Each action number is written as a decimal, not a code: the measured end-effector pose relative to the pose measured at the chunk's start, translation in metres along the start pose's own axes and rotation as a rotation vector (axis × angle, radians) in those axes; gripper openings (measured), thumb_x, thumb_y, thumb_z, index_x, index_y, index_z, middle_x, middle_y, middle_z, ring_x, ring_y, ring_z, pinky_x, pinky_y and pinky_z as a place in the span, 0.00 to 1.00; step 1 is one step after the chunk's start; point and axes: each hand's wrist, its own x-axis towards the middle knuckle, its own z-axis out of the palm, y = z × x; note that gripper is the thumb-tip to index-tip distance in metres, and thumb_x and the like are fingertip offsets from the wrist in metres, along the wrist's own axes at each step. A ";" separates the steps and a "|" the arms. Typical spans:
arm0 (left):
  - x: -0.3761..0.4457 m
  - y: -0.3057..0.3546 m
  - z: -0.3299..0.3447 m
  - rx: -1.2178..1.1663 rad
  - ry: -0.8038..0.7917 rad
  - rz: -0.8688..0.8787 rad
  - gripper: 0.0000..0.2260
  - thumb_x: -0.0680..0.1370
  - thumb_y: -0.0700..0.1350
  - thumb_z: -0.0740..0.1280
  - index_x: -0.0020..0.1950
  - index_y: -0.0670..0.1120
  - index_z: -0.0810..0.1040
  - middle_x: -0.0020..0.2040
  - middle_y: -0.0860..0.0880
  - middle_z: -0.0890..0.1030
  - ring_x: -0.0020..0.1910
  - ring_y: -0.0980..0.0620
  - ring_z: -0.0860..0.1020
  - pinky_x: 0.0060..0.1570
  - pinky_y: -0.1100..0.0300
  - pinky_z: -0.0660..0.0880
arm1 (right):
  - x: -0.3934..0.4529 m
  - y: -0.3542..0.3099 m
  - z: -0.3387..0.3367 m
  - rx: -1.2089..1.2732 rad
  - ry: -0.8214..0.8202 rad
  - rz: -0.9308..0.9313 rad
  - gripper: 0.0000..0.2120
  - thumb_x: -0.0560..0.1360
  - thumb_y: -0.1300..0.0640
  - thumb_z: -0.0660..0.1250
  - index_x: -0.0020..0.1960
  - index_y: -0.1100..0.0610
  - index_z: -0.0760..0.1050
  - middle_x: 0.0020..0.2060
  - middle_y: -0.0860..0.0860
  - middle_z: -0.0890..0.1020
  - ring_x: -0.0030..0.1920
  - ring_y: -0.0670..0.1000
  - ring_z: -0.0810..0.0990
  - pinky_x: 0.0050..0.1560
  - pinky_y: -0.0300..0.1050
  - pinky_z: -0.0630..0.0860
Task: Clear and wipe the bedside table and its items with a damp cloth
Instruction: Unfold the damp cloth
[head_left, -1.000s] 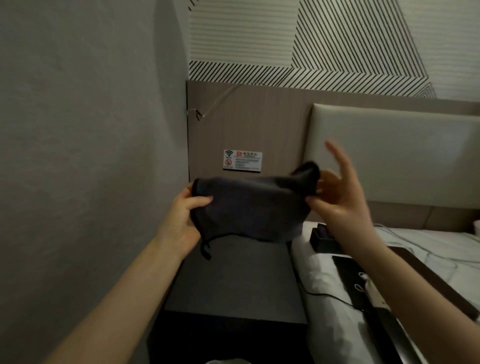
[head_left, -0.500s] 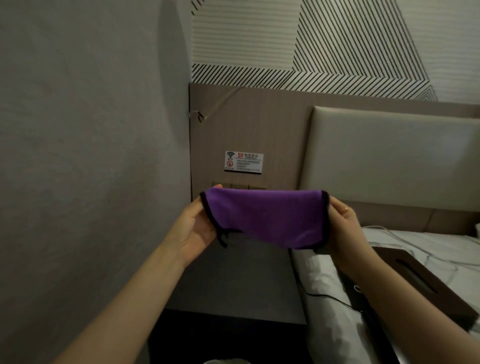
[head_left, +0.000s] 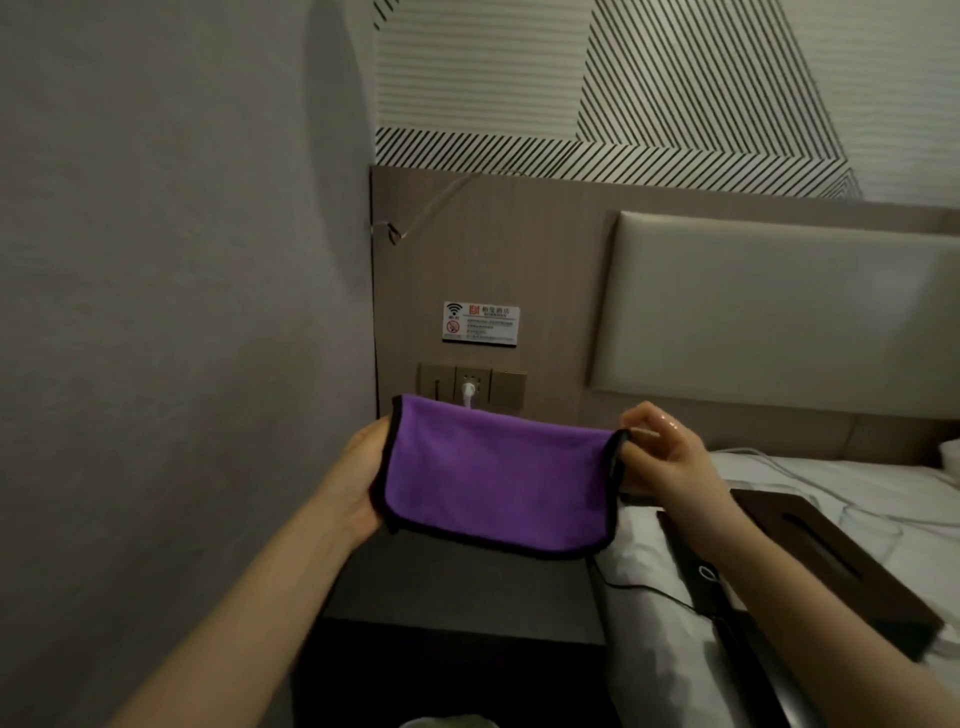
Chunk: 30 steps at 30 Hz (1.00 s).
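Head view: a purple cloth (head_left: 493, 478) with black edging hangs folded in the air above the dark bedside table (head_left: 467, 597), stretched between both hands. The left hand (head_left: 363, 478) grips its left edge, fingers hidden behind the fabric; the right hand (head_left: 660, 457) pinches the upper right corner. The table top sits in the corner between a grey wall (head_left: 182, 312) and a wooden panel (head_left: 493, 249) bearing a small notice sign (head_left: 481, 322) and a socket plate (head_left: 472, 387) with a white plug in it. To the right lie white bedding (head_left: 857, 493), a padded headboard (head_left: 779, 312) and a dark brown box (head_left: 831, 561) with a slot.
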 end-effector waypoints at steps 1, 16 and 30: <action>0.001 -0.001 0.001 -0.019 0.027 -0.002 0.14 0.73 0.53 0.67 0.53 0.45 0.79 0.43 0.47 0.82 0.39 0.50 0.80 0.39 0.56 0.76 | 0.000 0.003 0.001 -0.054 0.023 -0.001 0.16 0.78 0.66 0.64 0.40 0.47 0.74 0.35 0.49 0.82 0.33 0.46 0.81 0.32 0.40 0.78; 0.004 0.003 0.006 -0.047 0.085 -0.149 0.09 0.78 0.48 0.65 0.52 0.43 0.79 0.42 0.44 0.82 0.40 0.47 0.80 0.40 0.54 0.77 | -0.003 0.006 0.005 0.302 -0.034 0.151 0.15 0.68 0.67 0.65 0.29 0.50 0.70 0.32 0.49 0.81 0.34 0.50 0.77 0.32 0.40 0.73; -0.013 -0.007 0.022 0.072 0.137 -0.138 0.12 0.76 0.44 0.68 0.58 0.43 0.80 0.49 0.45 0.84 0.47 0.46 0.81 0.42 0.54 0.74 | -0.015 0.009 0.006 0.808 0.058 0.790 0.16 0.77 0.54 0.58 0.60 0.60 0.76 0.49 0.60 0.84 0.42 0.58 0.85 0.39 0.50 0.83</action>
